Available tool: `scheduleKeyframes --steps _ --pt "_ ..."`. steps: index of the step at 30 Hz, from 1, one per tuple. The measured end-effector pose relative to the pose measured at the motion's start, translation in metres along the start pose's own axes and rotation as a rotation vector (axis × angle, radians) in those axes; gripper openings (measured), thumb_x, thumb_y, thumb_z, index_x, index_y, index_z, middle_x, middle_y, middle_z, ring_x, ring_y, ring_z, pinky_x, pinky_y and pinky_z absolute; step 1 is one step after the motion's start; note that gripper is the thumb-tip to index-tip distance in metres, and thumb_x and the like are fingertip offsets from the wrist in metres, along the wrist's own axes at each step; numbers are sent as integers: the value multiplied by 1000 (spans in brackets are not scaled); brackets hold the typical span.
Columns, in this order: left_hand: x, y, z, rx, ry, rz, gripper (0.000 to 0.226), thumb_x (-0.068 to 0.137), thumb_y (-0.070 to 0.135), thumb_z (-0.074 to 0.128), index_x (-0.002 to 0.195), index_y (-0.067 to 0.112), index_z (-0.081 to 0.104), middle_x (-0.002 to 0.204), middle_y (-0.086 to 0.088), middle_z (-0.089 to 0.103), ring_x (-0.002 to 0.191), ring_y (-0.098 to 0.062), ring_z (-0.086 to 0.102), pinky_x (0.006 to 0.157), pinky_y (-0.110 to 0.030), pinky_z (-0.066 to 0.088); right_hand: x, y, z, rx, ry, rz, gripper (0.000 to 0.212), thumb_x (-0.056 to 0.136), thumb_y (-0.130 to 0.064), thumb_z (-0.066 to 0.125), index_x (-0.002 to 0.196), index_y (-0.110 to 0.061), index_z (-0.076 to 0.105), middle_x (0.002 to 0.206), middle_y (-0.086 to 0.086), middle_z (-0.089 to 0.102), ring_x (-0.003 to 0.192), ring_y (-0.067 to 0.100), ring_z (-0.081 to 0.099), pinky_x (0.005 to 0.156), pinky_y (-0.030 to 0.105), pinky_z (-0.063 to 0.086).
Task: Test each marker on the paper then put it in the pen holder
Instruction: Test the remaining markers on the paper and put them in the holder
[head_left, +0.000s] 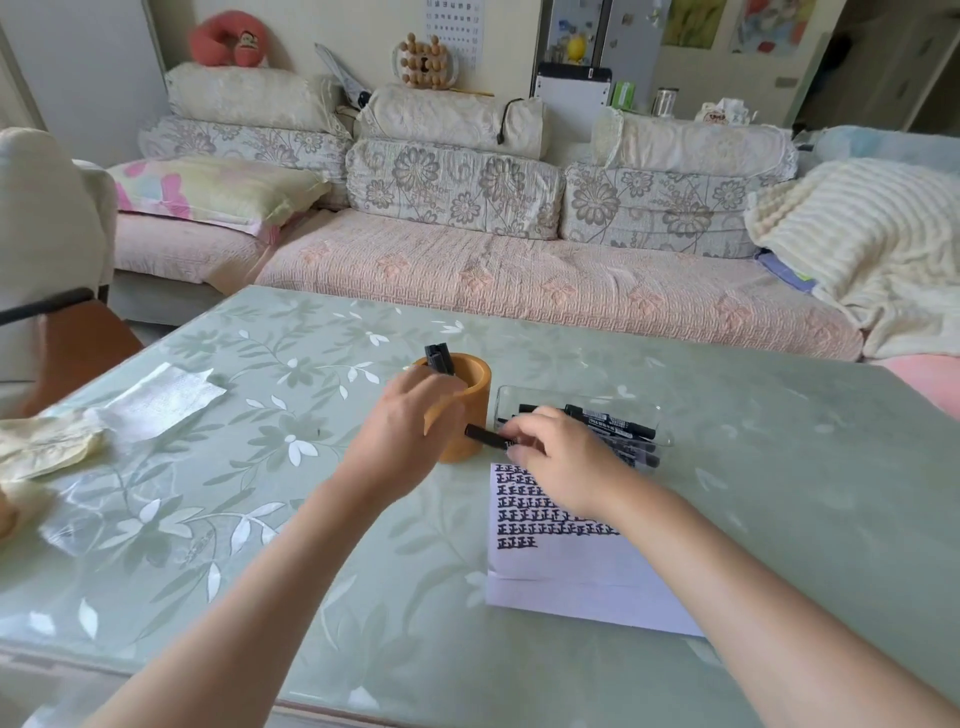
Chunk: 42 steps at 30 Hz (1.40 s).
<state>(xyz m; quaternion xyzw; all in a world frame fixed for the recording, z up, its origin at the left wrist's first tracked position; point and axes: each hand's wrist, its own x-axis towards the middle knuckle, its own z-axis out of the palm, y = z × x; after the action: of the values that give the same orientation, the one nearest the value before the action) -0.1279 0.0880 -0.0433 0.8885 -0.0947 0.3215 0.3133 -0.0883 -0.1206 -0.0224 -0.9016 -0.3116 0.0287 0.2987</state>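
we see a long sofa (519, 280) with a pink quilted seat cover behind the table (260, 519), which bears a pale green floral cover. floral back cushions (457, 182) stand along a cream wall (322, 26). a cream ribbed blanket (872, 234) lies at the right end, a pastel pillow (208, 189) at the left. light is soft and even.

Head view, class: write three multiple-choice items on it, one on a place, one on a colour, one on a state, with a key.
1. From the pen holder, the clear tray lies: A to its left B to its right C on top of it
2. The pen holder is: A blue B white C orange
3. The right hand: A lies flat B grips a marker C points upward
Key: 1 B, the tray sits right of the holder; 2 C, its wall is orange; 3 B, it is curled round a black marker.
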Motion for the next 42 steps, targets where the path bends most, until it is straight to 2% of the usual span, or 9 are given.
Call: scheduleKeyframes --steps 4,10,15,19,23,28,31,36,42 --pt "32 -8 -4 2 129 -143 28 90 16 58 118 17 61 116 1 53 104 -16 53 92 -31 45 25 -7 -20 104 216 22 16 95 -22 60 109 -25 67 87 -12 61 78 5 55 67 17 38" --pt "60 -29 3 11 -101 -355 56 90 28 54 143 24 38 144 0 37 133 -21 35 106 -32 29 77 -19 -40 266 396 41 5 90 -24 66 91 -21 70 85 -4 72 77 16 68 75 32 54" --pt "57 -38 13 36 -208 -382 57 92 27 50 146 26 32 140 -6 46 129 -24 38 103 -33 30 107 -26 -26 242 375 64 5 88 -23 69 92 -20 72 86 -4 74 64 11 66 69 27 54" --pt "56 -41 19 -8 -102 -307 53 91 15 51 142 20 40 137 -6 52 129 -20 38 102 -23 26 116 -22 -5 22 229 147 12 84 -34 70 91 -26 74 91 -8 74 88 13 68 82 31 54" --pt "55 -40 26 -42 -44 -254 52 89 11 52 140 21 44 134 -5 53 126 -21 43 95 -19 27 114 -22 10 -151 156 116 14 85 -38 65 94 -35 75 95 -6 66 104 21 57 81 31 46" --pt "54 -38 28 -72 76 -174 49 88 7 52 136 17 49 129 -2 53 114 -17 51 90 -15 32 115 -21 16 -173 98 140 21 91 -41 58 104 -33 73 104 -1 47 109 23 53 88 34 44" --pt "60 -37 27 -76 96 -144 48 90 11 52 137 18 49 130 1 48 114 -12 47 98 -22 36 110 -17 8 -68 61 82 21 92 -37 61 110 -33 72 110 -3 50 103 16 55 92 32 43" --pt "66 -44 33 66 -100 -146 42 96 26 47 138 28 49 151 5 34 136 -18 32 107 -38 35 88 12 -24 -50 191 95 21 95 -17 59 111 -26 69 109 -8 63 89 4 53 86 24 40" --pt "70 -41 32 23 -68 -188 46 94 18 51 138 30 48 119 5 51 107 -17 51 85 -32 45 58 69 -38 -194 128 265 21 96 -19 57 110 -28 70 113 -8 69 97 11 60 85 26 44"
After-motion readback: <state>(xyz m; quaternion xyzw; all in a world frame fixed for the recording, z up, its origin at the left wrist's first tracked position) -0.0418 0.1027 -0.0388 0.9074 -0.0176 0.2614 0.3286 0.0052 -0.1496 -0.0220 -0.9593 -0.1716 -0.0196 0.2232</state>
